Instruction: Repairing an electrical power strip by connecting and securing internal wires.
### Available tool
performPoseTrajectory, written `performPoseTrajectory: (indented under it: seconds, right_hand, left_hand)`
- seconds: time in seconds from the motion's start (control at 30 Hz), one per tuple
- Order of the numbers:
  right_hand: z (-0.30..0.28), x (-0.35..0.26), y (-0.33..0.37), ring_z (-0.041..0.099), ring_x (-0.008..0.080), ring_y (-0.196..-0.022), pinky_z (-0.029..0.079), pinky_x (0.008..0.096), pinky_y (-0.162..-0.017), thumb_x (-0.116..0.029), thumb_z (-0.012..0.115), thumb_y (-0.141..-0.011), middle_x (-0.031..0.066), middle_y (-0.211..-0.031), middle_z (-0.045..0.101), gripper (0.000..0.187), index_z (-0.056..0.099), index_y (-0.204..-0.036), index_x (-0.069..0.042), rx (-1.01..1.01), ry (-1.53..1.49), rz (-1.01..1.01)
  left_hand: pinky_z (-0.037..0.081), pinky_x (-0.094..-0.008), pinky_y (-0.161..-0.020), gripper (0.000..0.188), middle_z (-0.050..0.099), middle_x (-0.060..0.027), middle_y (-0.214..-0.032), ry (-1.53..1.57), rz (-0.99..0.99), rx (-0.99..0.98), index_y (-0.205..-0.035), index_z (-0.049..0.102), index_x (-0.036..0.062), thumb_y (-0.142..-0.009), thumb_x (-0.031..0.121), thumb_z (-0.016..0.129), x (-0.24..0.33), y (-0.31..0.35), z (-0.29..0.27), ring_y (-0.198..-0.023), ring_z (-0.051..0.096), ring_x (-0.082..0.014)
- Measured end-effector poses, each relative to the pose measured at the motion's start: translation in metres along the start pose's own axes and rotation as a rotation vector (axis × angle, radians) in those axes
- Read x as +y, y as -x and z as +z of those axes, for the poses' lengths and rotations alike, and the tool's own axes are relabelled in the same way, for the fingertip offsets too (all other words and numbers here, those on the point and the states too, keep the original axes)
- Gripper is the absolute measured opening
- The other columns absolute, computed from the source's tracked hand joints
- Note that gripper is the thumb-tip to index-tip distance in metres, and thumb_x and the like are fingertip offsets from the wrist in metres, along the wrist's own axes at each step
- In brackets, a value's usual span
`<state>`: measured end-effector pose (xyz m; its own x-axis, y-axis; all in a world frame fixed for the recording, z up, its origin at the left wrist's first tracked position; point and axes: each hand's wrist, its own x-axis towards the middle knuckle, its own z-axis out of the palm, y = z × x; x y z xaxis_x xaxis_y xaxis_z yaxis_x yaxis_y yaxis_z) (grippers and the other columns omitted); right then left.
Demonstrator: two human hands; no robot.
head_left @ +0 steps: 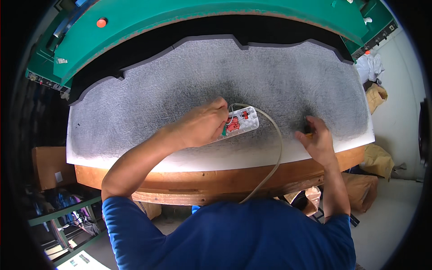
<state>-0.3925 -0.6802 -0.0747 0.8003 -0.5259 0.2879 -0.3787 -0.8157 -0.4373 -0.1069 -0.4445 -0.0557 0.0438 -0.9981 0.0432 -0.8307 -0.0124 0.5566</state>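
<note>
My left hand (pixel 202 123) is closed at the left end of an opened white plastic switch casing (pixel 248 122), covering that end. Inside the casing show a red part (pixel 233 124), a smaller red switch-like piece (pixel 245 115) and a bit of green. A pale cable (pixel 280 143) loops from its top to the right and down toward my body. To the right, my right hand (pixel 320 141) hovers at the worktop with thumb and forefinger apart. A small orange-yellow thing (pixel 309 134) lies between them, mostly hidden, its kind unclear.
The worktop's scuffed grey-white surface (pixel 148 103) has a wooden front edge (pixel 180 181). Behind it stands a green machine (pixel 216 12) with a red button (pixel 102 22) and a dark gap beneath. Paper sacks (pixel 360 191) lie right; a green-framed rack (pixel 63 222) stands left.
</note>
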Motion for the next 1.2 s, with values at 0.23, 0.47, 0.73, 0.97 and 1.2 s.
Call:
performPoseTrajectory:
  seconds: [0.23, 0.47, 0.73, 0.97, 1.2]
  right_hand:
    - [-0.016, -0.006, -0.019, 0.064, 0.0233, -0.073, 0.051, 0.0339, -0.064, -0.002, 0.071, -0.086, 0.0121, -0.083, 0.067, 0.026, 0.065, -0.111, 0.0, -0.073, -0.49, 0.384]
    - [0.013, -0.119, -0.053, 0.066, 0.0302, -0.073, 0.051, 0.0368, -0.063, -0.001, 0.071, -0.082, 0.0143, -0.08, 0.065, 0.012, 0.067, -0.094, -0.003, -0.392, -0.486, -0.266]
    - [0.059, -0.134, -0.065, 0.063, 0.0334, -0.073, 0.05, 0.0425, -0.065, 0.0, 0.073, -0.075, 0.0143, -0.08, 0.064, 0.016, 0.063, -0.087, -0.002, -0.323, -0.488, -0.353]
    - [0.072, -0.135, -0.066, 0.063, 0.0339, -0.075, 0.05, 0.0432, -0.067, -0.002, 0.072, -0.075, 0.0136, -0.079, 0.063, 0.013, 0.062, -0.082, -0.002, -0.296, -0.382, -0.412]
    - [0.075, -0.137, -0.066, 0.062, 0.033, -0.081, 0.052, 0.0423, -0.072, -0.002, 0.07, -0.075, 0.0141, -0.085, 0.063, 0.008, 0.064, -0.079, -0.002, -0.284, -0.164, -0.507]
  left_hand:
    - [0.05, -0.0386, -0.084, 0.008, 0.056, -0.0161, -0.109, 0.161, -0.104, -0.089, -0.092, 0.061, -0.0018, -0.086, 0.001, 0.064, -0.024, -0.011, 0.008, -0.096, 0.061, -0.0321]
    - [0.05, -0.0374, -0.08, 0.01, 0.059, -0.0145, -0.102, 0.202, -0.183, -0.096, -0.094, 0.069, 0.0014, -0.089, 0.01, 0.066, -0.033, -0.011, 0.007, -0.093, 0.062, -0.0295]
    - [0.051, -0.0376, -0.072, 0.016, 0.064, -0.0179, -0.087, 0.392, -0.39, -0.197, -0.087, 0.07, -0.0015, -0.087, 0.014, 0.066, -0.032, -0.019, 0.003, -0.081, 0.065, -0.029]
    - [0.053, -0.039, -0.07, 0.013, 0.071, -0.019, -0.081, 0.366, -0.356, -0.168, -0.084, 0.072, -0.0005, -0.08, 0.01, 0.064, -0.032, -0.021, 0.0, -0.077, 0.07, -0.0281]
    - [0.054, -0.0379, -0.074, 0.015, 0.071, -0.0193, -0.083, 0.428, -0.401, -0.229, -0.092, 0.073, -0.001, -0.085, 0.008, 0.062, -0.029, -0.021, -0.003, -0.081, 0.07, -0.0265]
